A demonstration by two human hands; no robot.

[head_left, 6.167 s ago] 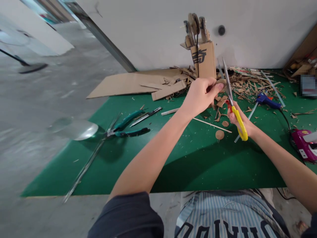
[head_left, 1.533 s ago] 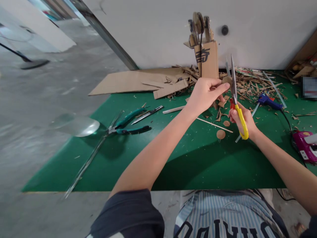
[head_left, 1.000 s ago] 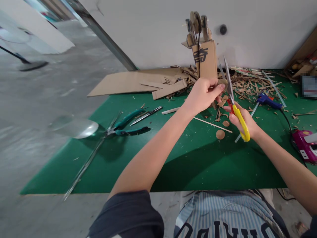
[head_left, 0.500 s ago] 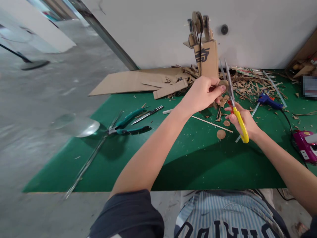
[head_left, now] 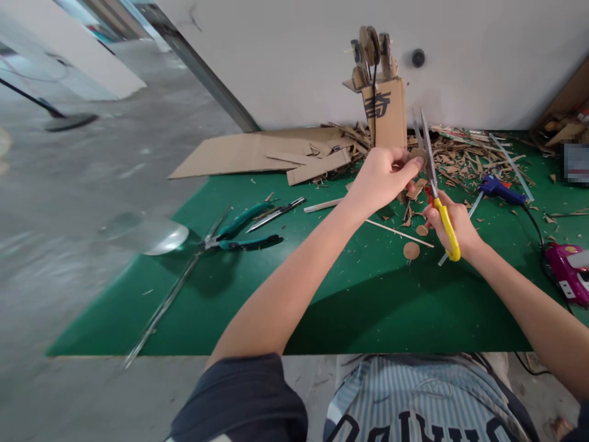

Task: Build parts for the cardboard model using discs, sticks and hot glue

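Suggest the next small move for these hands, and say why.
Perhaps ease the scissors closed a little: the right hand holds them with their blades apart, while the left hand pinches a cardboard disc close beside the blades.

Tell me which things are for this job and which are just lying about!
Seem to belong:
- yellow-handled scissors in the right hand
- small cardboard piece in the left hand
- maybe the cardboard discs

Probably just lying about:
- teal-handled pliers
- blue glue gun
- cardboard scraps

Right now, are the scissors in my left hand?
No, your right hand holds the scissors; your left hand pinches a cardboard piece.
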